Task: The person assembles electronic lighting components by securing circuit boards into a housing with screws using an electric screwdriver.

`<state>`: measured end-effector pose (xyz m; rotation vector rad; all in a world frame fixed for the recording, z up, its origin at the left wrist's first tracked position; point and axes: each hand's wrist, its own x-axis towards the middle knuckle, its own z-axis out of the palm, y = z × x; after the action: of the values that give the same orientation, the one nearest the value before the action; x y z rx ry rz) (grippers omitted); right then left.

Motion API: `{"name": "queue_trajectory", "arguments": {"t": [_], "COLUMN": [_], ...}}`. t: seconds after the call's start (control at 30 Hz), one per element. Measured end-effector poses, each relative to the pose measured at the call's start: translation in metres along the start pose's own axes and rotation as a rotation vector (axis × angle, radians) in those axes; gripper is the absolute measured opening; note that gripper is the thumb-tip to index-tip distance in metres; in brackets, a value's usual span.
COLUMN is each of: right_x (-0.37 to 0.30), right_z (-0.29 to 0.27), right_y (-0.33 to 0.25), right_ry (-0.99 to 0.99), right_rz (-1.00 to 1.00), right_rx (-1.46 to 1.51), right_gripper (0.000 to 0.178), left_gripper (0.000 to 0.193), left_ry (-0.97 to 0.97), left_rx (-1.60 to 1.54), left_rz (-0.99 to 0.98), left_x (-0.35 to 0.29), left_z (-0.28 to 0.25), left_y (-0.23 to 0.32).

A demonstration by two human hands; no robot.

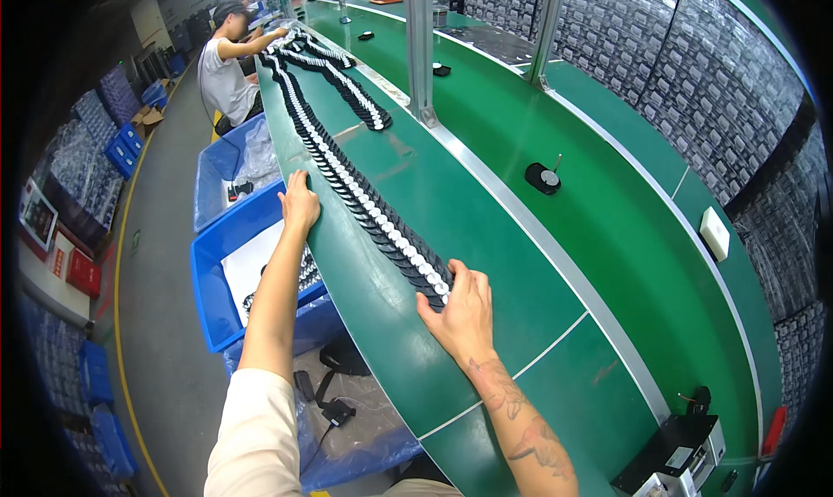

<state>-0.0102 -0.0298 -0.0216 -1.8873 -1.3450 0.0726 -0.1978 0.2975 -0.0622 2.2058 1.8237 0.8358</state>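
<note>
A long row of overlapping black parts with white round discs (351, 185) runs along the green table (486, 228) from the far end toward me. My right hand (460, 315) grips the near end of this row, thumb on its left and fingers on its right. Further away, my left hand (300, 204) lies on the table's left edge beside the row, fingers stretched out and holding nothing. Shorter rows of the same parts (360, 102) lie at the far end. What the parts are, I cannot make out.
Blue bins (206, 280) stand along the table's left side, one with black-and-white parts inside. Beyond the metal posts (421, 55), a green conveyor belt (599, 228) carries a black item with an upright pin (543, 178). A co-worker (230, 72) sits at the far left. A boxy device (672, 458) stands near right.
</note>
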Motion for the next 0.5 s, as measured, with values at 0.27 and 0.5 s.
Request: {"name": "queue_trajectory", "arguments": {"t": [0.27, 0.5], "right_x": [-0.038, -0.085], "right_z": [-0.033, -0.068], "right_y": [0.007, 0.016], "right_ry": [-0.018, -0.031], "right_rz": [0.054, 0.109], "right_rx": [-0.038, -0.010], "right_gripper": [0.066, 0.066], "left_gripper": [0.050, 0.052], "left_ry": [-0.009, -0.026], "left_rx": [0.131, 0.151], "left_rz": [0.082, 0.133], "left_x": [-0.001, 0.003], "left_z": [-0.003, -0.008], "left_y": [-0.004, 0.000]}}
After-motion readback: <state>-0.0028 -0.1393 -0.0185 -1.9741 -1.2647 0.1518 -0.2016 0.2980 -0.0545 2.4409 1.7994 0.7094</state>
